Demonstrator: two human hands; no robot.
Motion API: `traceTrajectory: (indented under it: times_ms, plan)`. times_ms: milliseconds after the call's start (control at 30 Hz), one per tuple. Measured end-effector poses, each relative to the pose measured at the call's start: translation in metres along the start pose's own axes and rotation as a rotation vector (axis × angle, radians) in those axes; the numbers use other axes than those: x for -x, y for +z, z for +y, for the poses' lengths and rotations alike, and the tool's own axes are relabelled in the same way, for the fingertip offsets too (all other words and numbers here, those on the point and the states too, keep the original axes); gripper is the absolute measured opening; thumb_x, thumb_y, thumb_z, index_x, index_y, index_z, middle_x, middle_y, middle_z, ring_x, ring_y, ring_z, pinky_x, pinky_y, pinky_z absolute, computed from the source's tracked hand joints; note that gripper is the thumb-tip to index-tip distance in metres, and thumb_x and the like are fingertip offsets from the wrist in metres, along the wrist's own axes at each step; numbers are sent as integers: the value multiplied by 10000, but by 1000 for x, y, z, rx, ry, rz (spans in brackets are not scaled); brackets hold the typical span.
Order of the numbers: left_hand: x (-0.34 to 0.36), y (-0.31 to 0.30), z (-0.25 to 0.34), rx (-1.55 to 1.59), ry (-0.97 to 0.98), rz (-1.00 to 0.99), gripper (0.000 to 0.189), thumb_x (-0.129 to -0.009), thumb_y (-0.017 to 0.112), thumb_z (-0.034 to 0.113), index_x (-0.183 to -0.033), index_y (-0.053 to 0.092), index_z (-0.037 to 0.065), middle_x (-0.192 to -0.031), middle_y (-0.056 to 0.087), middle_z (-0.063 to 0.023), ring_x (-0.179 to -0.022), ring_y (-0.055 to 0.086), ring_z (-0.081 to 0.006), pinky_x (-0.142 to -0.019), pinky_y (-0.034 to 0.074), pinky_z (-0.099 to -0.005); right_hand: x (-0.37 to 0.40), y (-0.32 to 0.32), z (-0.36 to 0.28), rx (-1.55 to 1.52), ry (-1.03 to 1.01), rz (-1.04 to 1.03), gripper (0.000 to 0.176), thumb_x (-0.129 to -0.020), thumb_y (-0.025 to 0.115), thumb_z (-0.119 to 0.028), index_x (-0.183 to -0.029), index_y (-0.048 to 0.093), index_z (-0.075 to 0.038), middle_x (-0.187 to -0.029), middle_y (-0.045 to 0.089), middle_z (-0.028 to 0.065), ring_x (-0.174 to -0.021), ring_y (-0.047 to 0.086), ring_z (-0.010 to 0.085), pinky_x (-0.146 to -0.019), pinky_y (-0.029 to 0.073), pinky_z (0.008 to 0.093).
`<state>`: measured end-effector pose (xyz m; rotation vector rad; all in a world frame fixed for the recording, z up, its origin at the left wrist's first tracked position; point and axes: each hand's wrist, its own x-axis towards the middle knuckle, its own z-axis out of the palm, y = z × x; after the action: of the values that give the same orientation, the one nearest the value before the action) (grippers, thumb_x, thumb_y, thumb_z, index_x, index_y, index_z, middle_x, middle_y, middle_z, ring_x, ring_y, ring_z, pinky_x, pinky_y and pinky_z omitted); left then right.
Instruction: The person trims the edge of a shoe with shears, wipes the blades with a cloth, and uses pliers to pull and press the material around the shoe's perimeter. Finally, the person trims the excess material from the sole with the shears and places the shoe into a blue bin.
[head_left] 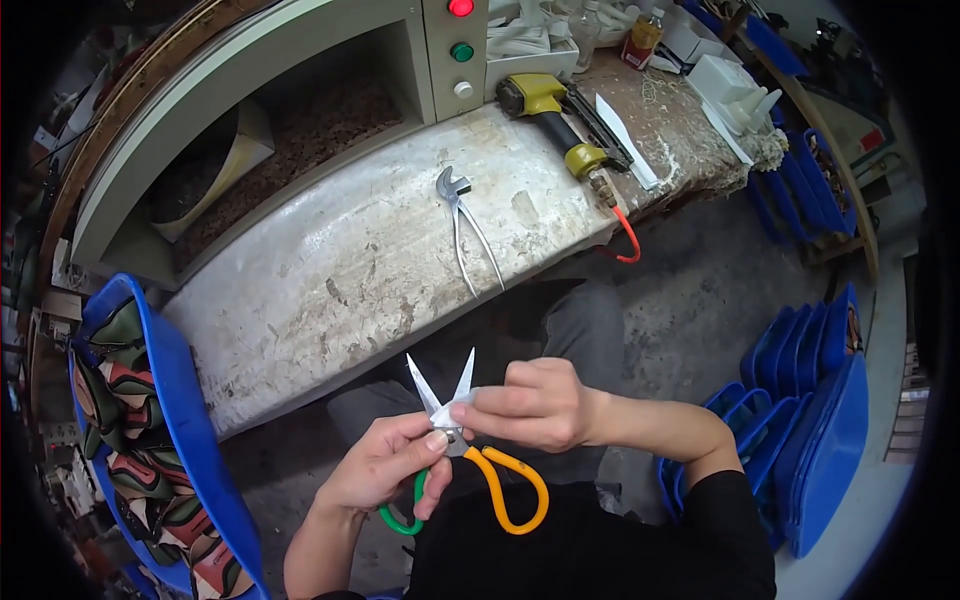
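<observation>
A pair of scissors (495, 490) with one green and one orange handle is held over my lap, its two blades spread apart and pointing away from me. My left hand (385, 465) is closed around the pivot area, with fingers by the green handle. At the blades, my right hand (535, 405) pinches a small white piece (455, 410), which lies across the lower part of the blades. The fingertips of both hands are close together there.
Pliers (461, 215) and a yellow nail gun (555, 125) with a red hose lie on the worn workbench (300, 290). A blue crate (185, 400) of shoe parts stands left. Stacked blue bins (825, 460) are at right. A machine housing with buttons (460, 50) rises behind.
</observation>
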<state>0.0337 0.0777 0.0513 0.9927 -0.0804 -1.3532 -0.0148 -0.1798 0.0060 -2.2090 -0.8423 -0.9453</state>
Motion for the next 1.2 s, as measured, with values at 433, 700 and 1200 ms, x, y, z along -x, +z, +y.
traceTrajectory:
  times_ms: [433,700,1200]
  plan:
    - [-3,2,3,-137,-17,48,274,-1133,496,130,-1274,646,-51,-699,659,-80,-491,588,-140,-485,483,-233,2,-5,9,10,91,-39,238,-860,733,-19,-1079,815,-62,-1015,713,16,-634,451,118,-540,399,244]
    - [-4,0,-4,-155,-4,71,271,-1124,503,118,-1282,646,-50,-711,663,-80,-500,598,-145,-496,493,-235,3,-7,29,-3,261,48,294,-847,717,62,-1100,814,-53,-987,695,45,-694,507,145,-591,420,252]
    - [-17,17,-17,-330,128,290,232,-1121,494,129,-1159,652,-37,-723,675,-84,-535,621,-144,-514,489,-232,-8,26,-53,-741,1261,310,170,-972,728,-14,-1124,740,62,-947,764,84,-748,665,105,-686,553,228]
